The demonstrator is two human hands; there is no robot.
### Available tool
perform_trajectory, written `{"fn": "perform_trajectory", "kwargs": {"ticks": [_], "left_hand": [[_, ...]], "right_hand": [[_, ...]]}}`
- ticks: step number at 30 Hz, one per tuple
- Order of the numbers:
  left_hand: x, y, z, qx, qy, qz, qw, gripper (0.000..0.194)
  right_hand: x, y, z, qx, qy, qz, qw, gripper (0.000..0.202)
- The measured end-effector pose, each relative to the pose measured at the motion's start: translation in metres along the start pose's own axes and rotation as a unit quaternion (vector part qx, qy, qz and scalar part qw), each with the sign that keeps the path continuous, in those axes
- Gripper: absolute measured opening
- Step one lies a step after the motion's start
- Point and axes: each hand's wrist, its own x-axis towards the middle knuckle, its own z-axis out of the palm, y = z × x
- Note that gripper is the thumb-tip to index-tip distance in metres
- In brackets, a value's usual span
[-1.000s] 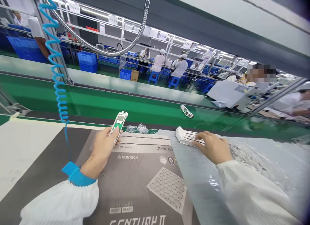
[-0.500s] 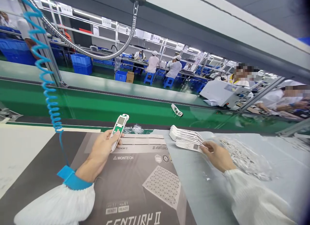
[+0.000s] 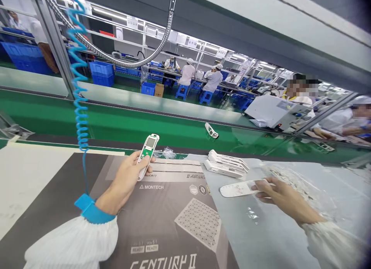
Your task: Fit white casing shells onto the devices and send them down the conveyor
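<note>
My left hand (image 3: 127, 178) is closed round a white handheld device (image 3: 148, 147) with a small screen and a green circuit board facing up, held above the printed cardboard sheet (image 3: 162, 215). A blue band circles that wrist. Fingers and thumb of my right hand (image 3: 275, 193) pinch one end of a flat white plastic cover (image 3: 239, 188) over the grey mat (image 3: 234, 230). Just behind it lies a stack of similar white covers (image 3: 226, 164). A clear bag of small parts (image 3: 290, 180) lies beyond my right hand, partly hidden by it.
On the green conveyor (image 3: 130, 118) lies another white device (image 3: 211, 130), and one more (image 3: 324, 146) is at the far right. A coiled blue cord (image 3: 82, 122) hangs at the left. Small clear plastic pieces (image 3: 252, 214) rest on the mat. Other people work across the conveyor.
My right hand has drawn one white cover away from the stack, toward me and to the right. The view has shifted slightly; my left hand still holds the device.
</note>
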Motion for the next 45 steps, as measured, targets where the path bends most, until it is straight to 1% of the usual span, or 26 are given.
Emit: {"fn": "perform_trajectory", "kwargs": {"ticks": [2, 4, 5, 7, 9, 11, 14, 16, 18, 20, 22, 25, 26, 27, 29, 31, 33, 34, 35, 36, 37, 39, 41, 42, 44, 45], "left_hand": [[-0.002, 0.001, 0.002, -0.007, -0.002, -0.003, 1.000, 0.044], [-0.004, 0.000, 0.004, 0.002, -0.010, -0.002, 1.000, 0.045], [-0.004, -0.001, 0.005, 0.013, -0.013, 0.003, 1.000, 0.046], [-0.003, -0.005, 0.006, 0.052, -0.014, 0.023, 0.998, 0.047], [-0.001, -0.010, 0.006, 0.114, -0.006, 0.050, 0.992, 0.051], [0.000, -0.016, 0.005, 0.181, -0.005, 0.086, 0.980, 0.049], [-0.001, -0.022, 0.005, 0.262, -0.054, 0.140, 0.953, 0.038], [-0.004, -0.025, 0.007, 0.287, -0.084, 0.156, 0.941, 0.034], [-0.006, -0.026, 0.009, 0.295, -0.083, 0.155, 0.939, 0.033], [-0.007, -0.026, 0.011, 0.299, -0.069, 0.155, 0.939, 0.032], [-0.007, -0.026, 0.012, 0.303, -0.062, 0.155, 0.938, 0.031], [-0.009, -0.027, 0.016, 0.306, -0.058, 0.157, 0.937, 0.031], [-0.011, -0.028, 0.019, 0.315, -0.056, 0.164, 0.933, 0.032], [-0.014, -0.030, 0.023, 0.334, -0.055, 0.173, 0.925, 0.034], [-0.021, -0.034, 0.034, 0.418, -0.062, 0.174, 0.890, 0.042], [-0.029, -0.036, 0.046, 0.535, -0.093, 0.139, 0.828, 0.047], [-0.034, -0.036, 0.054, 0.624, -0.142, 0.107, 0.761, 0.051], [-0.034, -0.035, 0.056, 0.648, -0.162, 0.103, 0.737, 0.052], [-0.033, -0.033, 0.057, 0.660, -0.175, 0.105, 0.723, 0.053], [-0.031, -0.032, 0.055, 0.666, -0.177, 0.107, 0.717, 0.053], [-0.029, -0.031, 0.051, 0.667, -0.164, 0.107, 0.719, 0.053], [-0.024, -0.030, 0.042, 0.654, -0.107, 0.118, 0.739, 0.048], [-0.022, -0.032, 0.035, 0.615, -0.036, 0.174, 0.768, 0.043], [-0.022, -0.033, 0.034, 0.591, -0.013, 0.212, 0.778, 0.046], [-0.025, -0.036, 0.037, 0.554, 0.002, 0.277, 0.785, 0.049], [-0.027, -0.036, 0.040, 0.546, 0.001, 0.296, 0.784, 0.045]], "right_hand": [[-0.010, -0.016, -0.002, 0.104, -0.035, 0.028, 0.994, 0.033], [-0.019, -0.042, 0.004, 0.162, -0.118, 0.052, 0.978, 0.040], [-0.022, -0.056, 0.011, 0.188, -0.163, 0.055, 0.967, 0.043], [-0.029, -0.085, 0.035, 0.251, -0.251, 0.056, 0.933, 0.044], [-0.036, -0.111, 0.067, 0.320, -0.324, 0.057, 0.889, 0.041], [-0.043, -0.132, 0.101, 0.379, -0.383, 0.067, 0.840, 0.040], [-0.053, -0.149, 0.142, 0.447, -0.436, 0.051, 0.779, 0.037], [-0.057, -0.152, 0.160, 0.492, -0.436, 0.021, 0.753, 0.037], [-0.059, -0.149, 0.173, 0.523, -0.419, -0.003, 0.743, 0.037], [-0.060, -0.145, 0.180, 0.532, -0.399, -0.021, 0.746, 0.037], [-0.060, -0.142, 0.184, 0.526, -0.379, -0.049, 0.760, 0.036], [-0.061, -0.144, 0.186, 0.524, -0.329, -0.096, 0.779, 0.040], [-0.063, -0.147, 0.185, 0.536, -0.316, -0.096, 0.777, 0.041], [-0.064, -0.150, 0.185, 0.557, -0.312, -0.079, 0.765, 0.041], [-0.068, -0.155, 0.184, 0.614, -0.324, 0.005, 0.719, 0.040], [-0.071, -0.158, 0.184, 0.669, -0.328, 0.110, 0.658, 0.040], [-0.072, -0.157, 0.182, 0.705, -0.315, 0.171, 0.612, 0.041], [-0.071, -0.156, 0.181, 0.716, -0.308, 0.181, 0.600, 0.041], [-0.070, -0.155, 0.179, 0.719, -0.310, 0.181, 0.594, 0.041], [-0.070, -0.155, 0.177, 0.714, -0.325, 0.175, 0.595, 0.040], [-0.069, -0.155, 0.174, 0.703, -0.346, 0.162, 0.600, 0.039], [-0.069, -0.157, 0.171, 0.680, -0.388, 0.118, 0.611, 0.034], [-0.073, -0.159, 0.171, 0.668, -0.412, 0.067, 0.616, 0.028], [-0.076, -0.159, 0.173, 0.665, -0.415, 0.051, 0.618, 0.027], [-0.084, -0.158, 0.179, 0.658, -0.418, 0.048, 0.625, 0.027], [-0.087, -0.157, 0.183, 0.653, -0.417, 0.054, 0.629, 0.028]]}}
